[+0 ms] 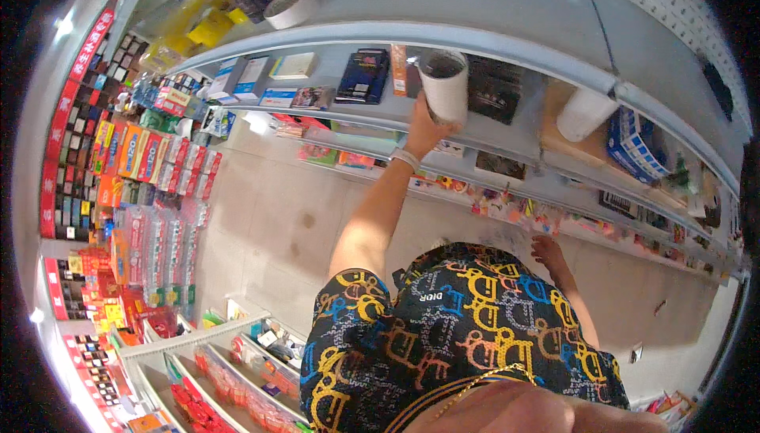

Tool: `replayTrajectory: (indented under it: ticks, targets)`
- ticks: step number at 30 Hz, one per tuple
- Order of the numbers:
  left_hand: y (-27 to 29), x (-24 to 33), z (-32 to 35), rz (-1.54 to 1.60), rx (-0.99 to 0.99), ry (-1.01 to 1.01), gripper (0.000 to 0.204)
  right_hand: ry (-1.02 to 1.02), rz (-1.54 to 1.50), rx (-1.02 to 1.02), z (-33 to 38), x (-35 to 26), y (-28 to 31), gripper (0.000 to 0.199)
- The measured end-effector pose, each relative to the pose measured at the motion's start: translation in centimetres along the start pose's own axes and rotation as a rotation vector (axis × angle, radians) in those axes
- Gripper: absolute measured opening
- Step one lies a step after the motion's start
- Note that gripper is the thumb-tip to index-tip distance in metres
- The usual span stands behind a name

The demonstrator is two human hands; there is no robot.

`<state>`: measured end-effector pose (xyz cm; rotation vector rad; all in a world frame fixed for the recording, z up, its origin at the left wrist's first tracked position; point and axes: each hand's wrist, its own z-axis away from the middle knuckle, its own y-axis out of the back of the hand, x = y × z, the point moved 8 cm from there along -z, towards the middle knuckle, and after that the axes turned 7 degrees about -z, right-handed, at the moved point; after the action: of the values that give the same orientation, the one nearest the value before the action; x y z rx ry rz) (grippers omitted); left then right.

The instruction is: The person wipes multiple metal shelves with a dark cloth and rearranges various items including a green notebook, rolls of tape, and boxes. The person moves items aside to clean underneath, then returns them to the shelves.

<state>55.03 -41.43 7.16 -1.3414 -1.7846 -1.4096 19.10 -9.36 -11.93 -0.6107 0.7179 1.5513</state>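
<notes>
The left hand [425, 128] was closed round the lower part of a white paper roll w/ a dark hollow core [445, 85], fingers wrapped on its side; the roll was held upright against the front edge of a grey metal shelf [507, 136], approx. level w/ the goods on it. A pale wristband [404, 158] was worn on that arm. Just left of the roll, a dark blue flat box [363, 77] and an orange narrow pack [399, 69] were seen on the shelf; a black packet [495, 89] lay to its right, a second white roll [584, 114] further right. The right hand [548, 251] was hung low beside the patterned shirt [459, 330], fingers loosely apart, nothing held.
</notes>
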Motion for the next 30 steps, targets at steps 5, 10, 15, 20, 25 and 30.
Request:
replayTrajectory:
  ticks: [5, 10, 15, 20, 25, 30]
  targets:
    - [4.0, 2.7, 2.8, -0.060, 0.310, -0.042, 0.079, 0.018, -0.054, -0.006, -0.6, 0.7, 0.4, 0.034]
    - [18.8, 12.3, 2.4, -0.263, 0.822, -0.253, 0.037, 0.022, -0.148, -0.031, -1.9, 3.6, 1.5, 0.032]
    - [28.5, 22.1, -4.9, -0.817, 0.690, -0.391, 0.039, -0.040, -0.040, 0.019, -1.4, 3.2, 1.0, 0.030]
    - [32.1, 17.3, -11.9, -1.059, 0.162, -0.274, 0.047, 0.005, -0.096, -0.070, -1.1, 1.9, 0.1, 0.031]
    - [30.8, 20.0, -9.3, -0.560, 0.414, -0.341, 0.033, 0.032, -0.104, -0.025, -0.4, 2.0, 0.7, 0.034]
    - [19.0, 27.7, 3.9, -0.672, 0.445, -0.731, 0.018, 0.001, -0.066, 0.072, 0.0, 4.4, 1.5, 0.027]
